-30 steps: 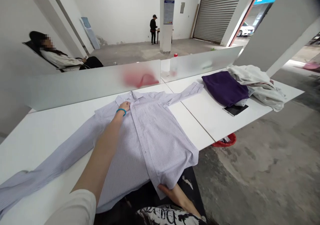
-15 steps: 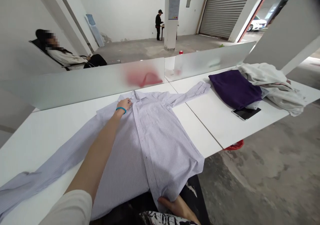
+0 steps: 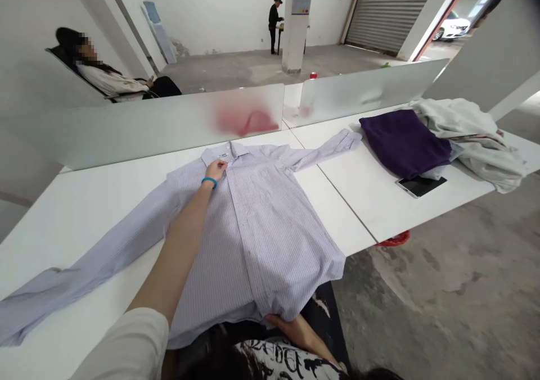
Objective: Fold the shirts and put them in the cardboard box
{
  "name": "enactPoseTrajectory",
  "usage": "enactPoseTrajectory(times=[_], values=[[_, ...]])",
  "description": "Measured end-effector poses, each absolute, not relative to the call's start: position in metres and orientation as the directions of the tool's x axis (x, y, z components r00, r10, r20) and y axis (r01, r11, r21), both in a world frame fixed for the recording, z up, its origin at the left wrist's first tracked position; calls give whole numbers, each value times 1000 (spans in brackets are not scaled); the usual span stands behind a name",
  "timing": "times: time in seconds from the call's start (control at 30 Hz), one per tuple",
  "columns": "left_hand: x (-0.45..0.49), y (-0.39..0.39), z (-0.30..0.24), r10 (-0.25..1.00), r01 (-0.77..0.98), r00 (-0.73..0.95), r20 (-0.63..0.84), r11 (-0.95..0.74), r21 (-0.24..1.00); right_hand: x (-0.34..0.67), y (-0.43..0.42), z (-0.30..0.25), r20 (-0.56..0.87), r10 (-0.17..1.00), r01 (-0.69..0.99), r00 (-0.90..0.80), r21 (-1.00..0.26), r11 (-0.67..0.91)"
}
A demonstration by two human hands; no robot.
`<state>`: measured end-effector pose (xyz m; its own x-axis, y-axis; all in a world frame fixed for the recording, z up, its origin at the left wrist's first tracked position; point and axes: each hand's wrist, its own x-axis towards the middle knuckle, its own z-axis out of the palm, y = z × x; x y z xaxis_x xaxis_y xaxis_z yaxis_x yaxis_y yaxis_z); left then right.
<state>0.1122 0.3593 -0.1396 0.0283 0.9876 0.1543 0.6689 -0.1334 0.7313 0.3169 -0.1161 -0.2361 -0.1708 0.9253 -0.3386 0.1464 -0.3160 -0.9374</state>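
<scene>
As L hand (image 3: 216, 170) pinches striped shirt (image 3: 274, 222) w/ fingers nr far collar (image 3: 239, 150), R hand (image 3: 292, 328) fingers grip near hem (image 3: 291, 313).

To my right, a purple cloth (image 3: 405, 144) lies against a rumpled pale garment (image 3: 475, 132) on the white table (image 3: 365, 191), a dark-screened tablet (image 3: 423, 186) at the cloth's near edge. Beyond the frosted partition (image 3: 169, 124) before me, one person (image 3: 107, 79) reclines in a chair (image 3: 59, 59); another person (image 3: 273, 25) stands beside a pillar (image 3: 293, 45). A white car (image 3: 454, 28) stands outside, right of a lowered shutter (image 3: 388, 12).
</scene>
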Motion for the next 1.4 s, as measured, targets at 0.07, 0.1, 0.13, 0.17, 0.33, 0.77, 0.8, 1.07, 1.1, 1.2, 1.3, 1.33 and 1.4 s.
enactPoseTrajectory(times=[0.07,0.1,0.13,0.17,0.33,0.77,0.8,1.07,1.1,1.2,1.3,1.33,1.4], values=[[112,364,-143,987,673,-2,160,-118,731,314,-115,-236,-388,911,152,-140,-917,-368],[113,365,-144,986,676,-14,164,-111,729,313,-115,-236,-403,907,140,-126,-912,-386],[113,367,-145,986,680,-24,168,-107,726,311,-114,-235,-406,906,121,-117,-912,-393],[114,367,-146,984,685,-33,173,-104,722,310,-114,-235,-413,904,103,-112,-909,-403],[117,364,-145,975,715,-68,211,-100,692,316,-115,-227,-442,882,-93,-165,-883,-460],[133,341,-122,947,790,-92,308,-119,602,431,-108,-214,-214,781,-260,587,-963,-68],[135,338,-119,941,802,-82,329,-134,582,435,-108,-210,-201,814,-242,545,-967,-77],[193,288,-119,872,806,368,322,-472,357,435,-108,-196,-164,763,-150,625,-985,-89],[201,281,-124,864,806,417,283,-495,324,429,-110,-198,-180,749,-167,638,-981,-94],[214,262,-137,854,830,506,120,-520,203,406,-130,-199,-235,738,-198,633,-970,-139],[211,254,-146,846,836,532,41,-533,131,390,-158,-191,-277,817,-221,506,-957,-188],[208,254,-148,842,834,539,38,-539,118,392,-166,-186,-276,855,-229,438,-955,-191],[204,255,-150,837,831,546,37,-547,102,408,-172,-173,-227,911,-218,346,-963,-157]])
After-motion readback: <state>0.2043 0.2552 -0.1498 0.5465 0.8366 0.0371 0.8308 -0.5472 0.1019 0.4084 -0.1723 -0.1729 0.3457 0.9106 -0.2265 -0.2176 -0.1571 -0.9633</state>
